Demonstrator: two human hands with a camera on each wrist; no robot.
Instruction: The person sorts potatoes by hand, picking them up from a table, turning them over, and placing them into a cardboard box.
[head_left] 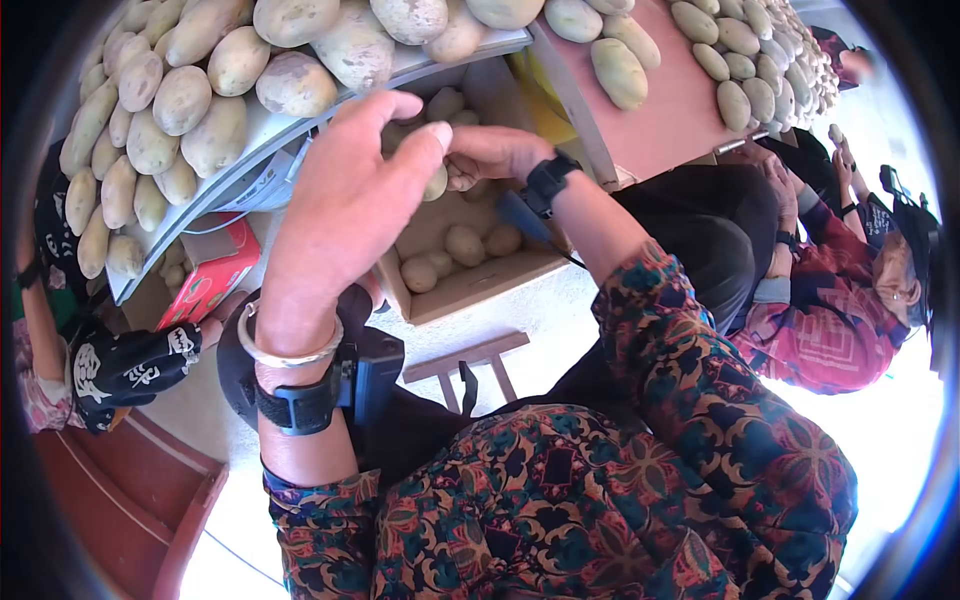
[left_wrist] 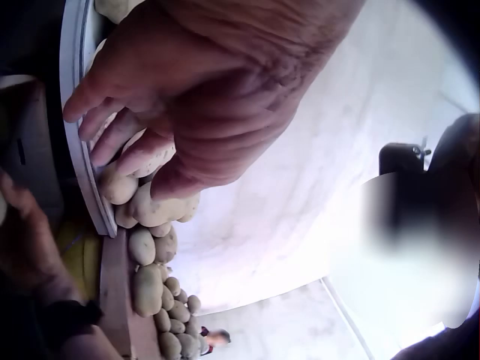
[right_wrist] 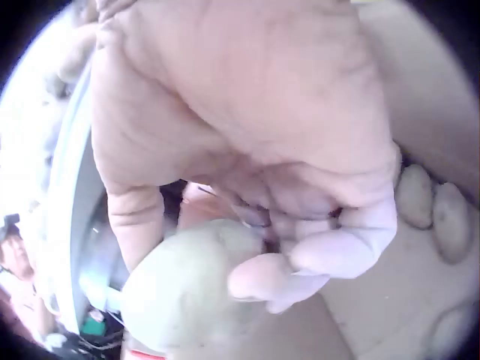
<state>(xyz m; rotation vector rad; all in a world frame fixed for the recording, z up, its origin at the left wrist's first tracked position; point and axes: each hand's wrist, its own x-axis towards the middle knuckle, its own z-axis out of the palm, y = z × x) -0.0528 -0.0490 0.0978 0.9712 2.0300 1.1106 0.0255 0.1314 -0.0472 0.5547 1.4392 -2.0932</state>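
A pale potato [right_wrist: 187,289] is held between the thumb and curled fingers of my right hand [right_wrist: 247,172], which in the head view is above an open cardboard box [head_left: 470,305]. Part of that potato [head_left: 436,184] shows below the fingers there. My left hand [head_left: 345,195] is beside the right one, thumb and forefinger apart and nothing held. In the left wrist view the left hand [left_wrist: 202,97] has loosely bent fingers in front of a board edge and a potato pile [left_wrist: 154,206]. Several potatoes [head_left: 463,245] lie inside the box.
Potatoes [head_left: 183,100] are heaped on a blue-edged board at the upper left, more [head_left: 620,73] on a pink surface at the right. A red carton [head_left: 215,272] stands at the left, a small stool [head_left: 467,358] below the box. People sit on both sides.
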